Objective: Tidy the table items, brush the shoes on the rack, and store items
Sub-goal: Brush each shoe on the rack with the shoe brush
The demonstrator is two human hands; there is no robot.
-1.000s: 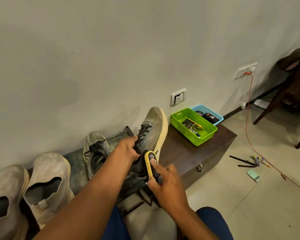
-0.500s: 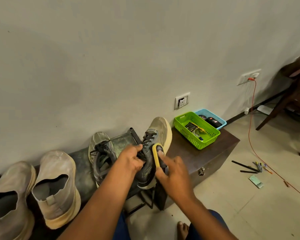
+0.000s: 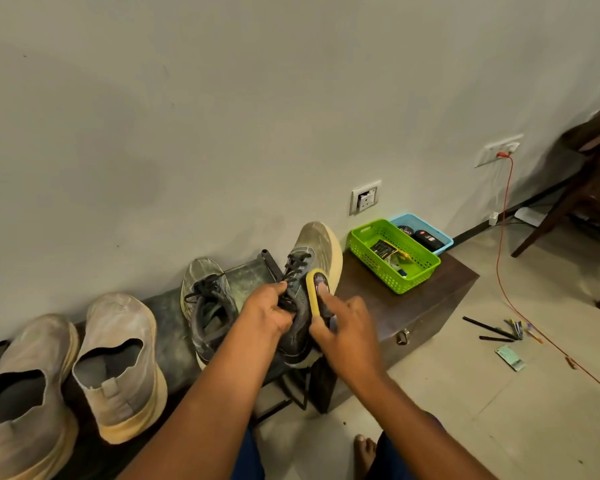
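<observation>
The left hand (image 3: 269, 311) grips a grey sneaker (image 3: 312, 271) by its laces and collar, tilted toe-up over the shoe rack (image 3: 167, 313). The right hand (image 3: 343, 327) curls around a yellow brush (image 3: 315, 294) pressed against the sneaker's side. Beyond, a green basket (image 3: 394, 259) sits on a brown box (image 3: 430, 299).

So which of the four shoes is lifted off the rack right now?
The grey laced sneaker on the far right, toe tilted up, gripped by the left hand; the other three sit flat on the rack.
</observation>
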